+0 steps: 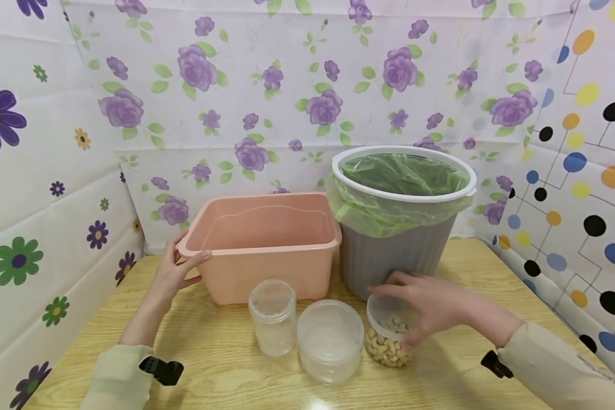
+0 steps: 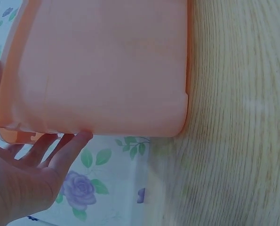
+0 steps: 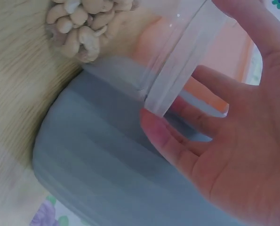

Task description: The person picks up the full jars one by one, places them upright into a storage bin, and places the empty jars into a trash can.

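Tabletop (image 1: 210,364): wood-grain, under both grips. Bin (image 1: 389,253): ribbed grey plastic w/ crinkly green liner (image 1: 379,222), just beyond R grip (image 1: 433,302). Tub (image 1: 271,273): smooth pink plastic, rounded corners, right of L grip (image 1: 171,273), which pinches its rim, thumb on top; firm hold prob. steadies it. Wide jar (image 1: 330,353): clear, squat, left of R grip. Nut jar (image 1: 384,327): clear, upright, below R grip, fingers n thumb pinching top edge; best squeezed lightly, held level. Tall jar (image 1: 273,333): clear cyl., btwn grips. Nuts (image 1: 386,350): pale, curved, under R grip.

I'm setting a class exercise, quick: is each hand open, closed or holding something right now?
Left hand: holding the pink tub at its rim.
Right hand: holding the cashew jar around its top.
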The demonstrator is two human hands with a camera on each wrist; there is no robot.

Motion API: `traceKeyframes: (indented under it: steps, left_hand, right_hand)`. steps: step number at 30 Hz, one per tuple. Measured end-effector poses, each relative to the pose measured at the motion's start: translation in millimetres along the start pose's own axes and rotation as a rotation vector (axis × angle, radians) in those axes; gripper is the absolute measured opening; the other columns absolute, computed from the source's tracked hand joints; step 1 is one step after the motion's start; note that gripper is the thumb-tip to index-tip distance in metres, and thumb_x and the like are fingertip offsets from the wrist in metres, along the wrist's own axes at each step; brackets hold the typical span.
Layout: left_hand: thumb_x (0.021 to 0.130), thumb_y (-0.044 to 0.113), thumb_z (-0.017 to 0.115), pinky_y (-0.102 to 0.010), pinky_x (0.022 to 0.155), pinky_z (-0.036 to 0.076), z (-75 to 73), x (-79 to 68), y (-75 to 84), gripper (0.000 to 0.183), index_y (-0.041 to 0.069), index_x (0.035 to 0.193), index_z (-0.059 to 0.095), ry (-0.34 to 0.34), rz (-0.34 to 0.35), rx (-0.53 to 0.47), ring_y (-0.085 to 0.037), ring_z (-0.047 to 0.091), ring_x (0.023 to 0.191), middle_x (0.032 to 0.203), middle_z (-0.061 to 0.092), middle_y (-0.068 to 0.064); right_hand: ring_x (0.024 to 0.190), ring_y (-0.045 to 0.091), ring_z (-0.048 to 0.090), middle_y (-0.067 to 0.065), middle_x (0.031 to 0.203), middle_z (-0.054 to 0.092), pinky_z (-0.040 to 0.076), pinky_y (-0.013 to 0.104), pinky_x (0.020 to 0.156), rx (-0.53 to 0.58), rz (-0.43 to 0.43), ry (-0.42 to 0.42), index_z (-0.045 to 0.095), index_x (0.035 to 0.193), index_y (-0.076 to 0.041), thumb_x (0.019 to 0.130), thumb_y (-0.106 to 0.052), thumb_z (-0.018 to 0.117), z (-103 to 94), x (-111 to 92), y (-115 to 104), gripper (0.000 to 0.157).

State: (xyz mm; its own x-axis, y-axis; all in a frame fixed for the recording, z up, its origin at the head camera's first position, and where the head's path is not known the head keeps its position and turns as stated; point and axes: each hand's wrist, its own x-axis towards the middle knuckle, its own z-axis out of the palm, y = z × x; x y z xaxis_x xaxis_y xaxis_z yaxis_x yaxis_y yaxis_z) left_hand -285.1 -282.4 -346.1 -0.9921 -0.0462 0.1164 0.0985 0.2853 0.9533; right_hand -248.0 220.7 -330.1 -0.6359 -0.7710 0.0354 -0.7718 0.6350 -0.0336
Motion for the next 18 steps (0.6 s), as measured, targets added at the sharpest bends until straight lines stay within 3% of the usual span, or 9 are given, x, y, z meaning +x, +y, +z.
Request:
traceKeyframes:
  steps: [11, 15, 18]
  left_hand:
    - [0.097, 0.036, 0.061, -0.049, 0.097, 0.054, -1.2, -1.3, -0.3, 0.087, 0.026, 0.160, 0.003, 0.006, 0.001, -0.007, 0.007, 0.052, 0.101, 0.157, 0.028, -0.019]
    - [0.097, 0.037, 0.060, -0.052, 0.100, 0.053, 1.0, -1.6, -1.5, 0.086, 0.027, 0.160, 0.002, 0.002, 0.005, -0.012, -0.016, 0.051, 0.122, 0.159, 0.025, -0.019]
    - [0.098, 0.036, 0.059, -0.056, 0.102, 0.050, 1.6, -1.5, -2.4, 0.086, 0.028, 0.160, 0.000, -0.002, 0.008, -0.022, -0.035, 0.040, 0.137, 0.161, 0.021, -0.020]
  right_hand:
    - [0.108, 0.022, 0.057, 0.000, 0.122, 0.052, 0.054, 0.044, 0.087, 0.038, 0.082, -0.100, 0.051, 0.138, -0.028, 0.053, -0.053, 0.091, -15.2, 7, -11, 0.097]
    - [0.113, 0.025, 0.057, -0.001, 0.125, 0.056, 0.052, 0.048, 0.092, 0.042, 0.050, -0.104, 0.051, 0.138, -0.030, 0.052, -0.051, 0.091, -23.0, 4, -15, 0.097]
    - [0.112, 0.021, 0.057, -0.003, 0.124, 0.058, 0.051, 0.047, 0.095, 0.063, 0.017, -0.104, 0.051, 0.138, -0.031, 0.052, -0.048, 0.091, -33.0, 3, -16, 0.096]
